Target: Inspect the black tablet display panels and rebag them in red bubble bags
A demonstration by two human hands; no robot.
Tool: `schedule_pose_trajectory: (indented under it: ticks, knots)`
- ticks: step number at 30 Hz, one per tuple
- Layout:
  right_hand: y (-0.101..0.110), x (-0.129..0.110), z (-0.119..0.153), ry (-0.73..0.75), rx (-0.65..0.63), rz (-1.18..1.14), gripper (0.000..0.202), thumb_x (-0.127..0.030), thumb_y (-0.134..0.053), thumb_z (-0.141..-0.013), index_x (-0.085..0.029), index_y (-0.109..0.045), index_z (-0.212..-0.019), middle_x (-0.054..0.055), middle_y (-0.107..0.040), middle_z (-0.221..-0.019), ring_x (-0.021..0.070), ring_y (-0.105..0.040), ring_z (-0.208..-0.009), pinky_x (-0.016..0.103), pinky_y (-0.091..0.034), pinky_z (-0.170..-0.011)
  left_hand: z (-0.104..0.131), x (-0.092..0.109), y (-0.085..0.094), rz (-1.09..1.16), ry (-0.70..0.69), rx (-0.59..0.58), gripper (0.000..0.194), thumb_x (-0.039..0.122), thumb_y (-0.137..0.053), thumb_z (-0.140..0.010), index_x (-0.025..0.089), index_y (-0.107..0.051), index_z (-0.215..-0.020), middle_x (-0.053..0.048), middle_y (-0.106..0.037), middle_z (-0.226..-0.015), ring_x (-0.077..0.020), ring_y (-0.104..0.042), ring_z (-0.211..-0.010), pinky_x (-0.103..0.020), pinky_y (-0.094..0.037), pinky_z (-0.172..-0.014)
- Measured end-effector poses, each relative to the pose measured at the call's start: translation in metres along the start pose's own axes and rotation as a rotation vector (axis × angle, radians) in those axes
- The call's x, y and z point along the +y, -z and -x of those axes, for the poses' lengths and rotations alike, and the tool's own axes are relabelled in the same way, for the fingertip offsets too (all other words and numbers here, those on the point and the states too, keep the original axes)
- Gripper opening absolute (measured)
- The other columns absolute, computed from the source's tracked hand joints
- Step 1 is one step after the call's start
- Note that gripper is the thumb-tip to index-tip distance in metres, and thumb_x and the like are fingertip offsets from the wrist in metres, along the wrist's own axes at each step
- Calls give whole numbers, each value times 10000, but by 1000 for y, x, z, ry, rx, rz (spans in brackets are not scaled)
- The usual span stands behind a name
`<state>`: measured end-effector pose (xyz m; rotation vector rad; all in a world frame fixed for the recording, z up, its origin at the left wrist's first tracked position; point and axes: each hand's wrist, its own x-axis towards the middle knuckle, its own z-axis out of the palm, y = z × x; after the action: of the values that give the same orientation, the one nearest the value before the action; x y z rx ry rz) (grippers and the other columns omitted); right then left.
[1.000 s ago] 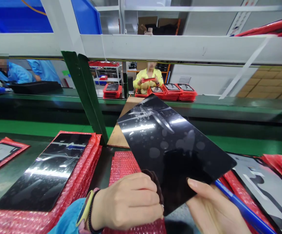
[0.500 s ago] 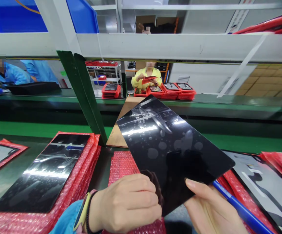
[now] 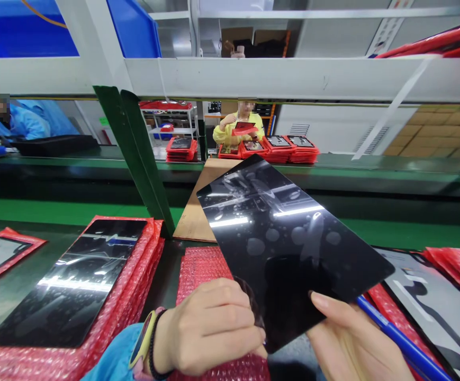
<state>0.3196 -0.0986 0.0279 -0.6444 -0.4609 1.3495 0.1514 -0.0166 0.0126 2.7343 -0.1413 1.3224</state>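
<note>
A glossy black screen panel (image 3: 289,238), with bubble-like marks under its surface, is tilted in front of me. My right hand (image 3: 357,338) grips its lower right edge, thumb on the face and the other fingers behind. My left hand (image 3: 214,328) is closed at the panel's lower left edge, its fingertips mostly hidden; whether it pinches the panel or a small thing cannot be made out. Beside my right hand runs a blue pen-like stick (image 3: 402,338). Red bubble-wrap pouches (image 3: 201,264) lie below the panel.
At left, another black screen panel (image 3: 71,280) rests on stacked red pouches (image 3: 134,286). A grey-backed panel (image 3: 432,301) lies at right. A green post (image 3: 134,159) and white beam (image 3: 253,76) stand ahead, with a cardboard sheet (image 3: 192,211) behind. A co-worker in yellow (image 3: 222,132) is beyond.
The screen panel and my right hand have shifted slightly right, and the glare on the panel has moved. My left hand has barely moved. The co-worker in yellow has changed arm position.
</note>
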Motion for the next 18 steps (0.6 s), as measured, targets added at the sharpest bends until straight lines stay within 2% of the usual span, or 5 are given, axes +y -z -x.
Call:
schedule_pose_trajectory:
  ticks: [4,10,15,18]
  knots:
    - [-2,-2,2,-27,-21,-20,409,-147,-641,-730,-281,-695,-1113,42,-761,-994,292,-575,-1190,530,-385,-1057,-2,2,-1,-30,28,15,120,131,-612,-855,59,-692,-801,-58,-696,-667,-154,-622,-698,-294,-536,-719]
    - [-1,-1,3,-13,1,37,211,-272,-694,-724,-296,-758,-924,48,-774,-887,317,-595,-1159,521,-418,-1037,-3,2,-1,-28,-11,-33,231,132,-504,-915,72,-670,-765,-61,-691,-668,-149,-615,-687,-294,-522,-717]
    - [-2,1,2,-4,10,31,194,-256,-671,-742,-298,-755,-912,37,-774,-874,299,-616,-1130,512,-432,-1027,-3,1,-6,-58,13,-41,214,100,-494,-903,80,-642,-749,-61,-661,-651,-160,-579,-666,-309,-497,-656]
    - [-5,0,3,78,32,106,126,-200,-670,-739,-287,-761,-757,24,-768,-753,289,-676,-1016,504,-436,-1028,-4,-1,-9,-86,53,-76,195,105,-494,-901,93,-621,-752,-51,-642,-653,-154,-549,-646,-318,-488,-644]
